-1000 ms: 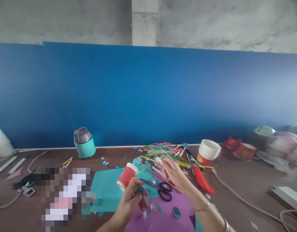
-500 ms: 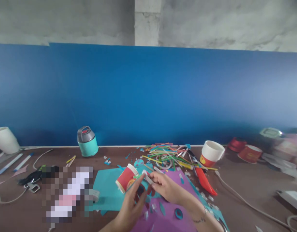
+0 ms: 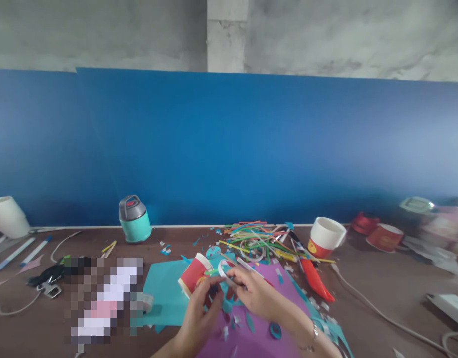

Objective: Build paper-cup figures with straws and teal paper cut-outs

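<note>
Where table [image 3: 385, 273] ends beyond hands [image 3: 203, 309] [image 3: 256, 294], blue partition [image 3: 229, 149].

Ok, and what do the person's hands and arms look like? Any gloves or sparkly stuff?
No gloves on the left hand or the right hand, and no sleeves show. The right arm wears a silvery bracelet. Near it is a small dark marking, too blurry to read. I see no jewellery on the left arm.
</note>
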